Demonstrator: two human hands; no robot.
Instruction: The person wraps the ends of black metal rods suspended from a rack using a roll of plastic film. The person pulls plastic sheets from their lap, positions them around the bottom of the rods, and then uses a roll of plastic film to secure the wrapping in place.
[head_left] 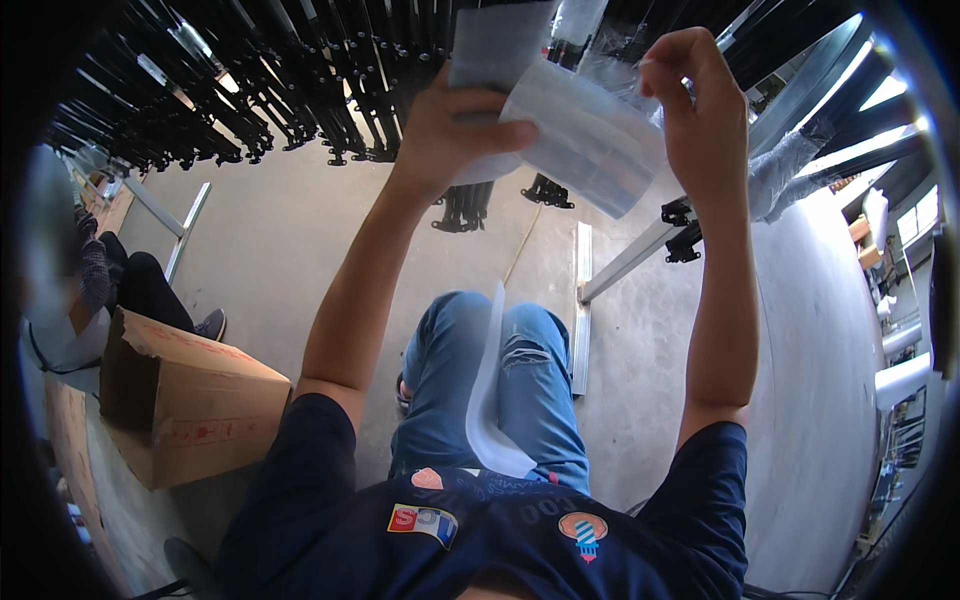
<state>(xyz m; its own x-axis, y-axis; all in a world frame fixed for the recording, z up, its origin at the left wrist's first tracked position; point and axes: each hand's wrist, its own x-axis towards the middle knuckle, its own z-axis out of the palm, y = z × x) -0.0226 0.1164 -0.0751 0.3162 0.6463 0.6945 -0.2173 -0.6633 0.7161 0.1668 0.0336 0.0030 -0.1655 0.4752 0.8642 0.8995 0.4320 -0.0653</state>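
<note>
Raised in front of me, my left hand (455, 135) is closed round a roll of translucent plastic film (585, 140), thumb lying across its near end. A flat grey-white sheet (500, 45) stands up behind those fingers; whether it joins the roll I cannot tell. At the roll's right end, my right hand (700, 105) is raised with thumb and fingertips pinched together. What lies in that pinch is too small to make out. Crumpled clear wrap (620, 65) shows between the hands. A long curved strip of translucent film (487, 400) lies over my lap.
Rows of black metal bars (300, 80) hang overhead at the back. An open cardboard box (205, 410) stands at my left, near a seated person's dark-trousered leg (150, 285). A metal stand (582, 300) rests on the floor ahead. Plastic-wrapped bars (790, 180) reach in from the right.
</note>
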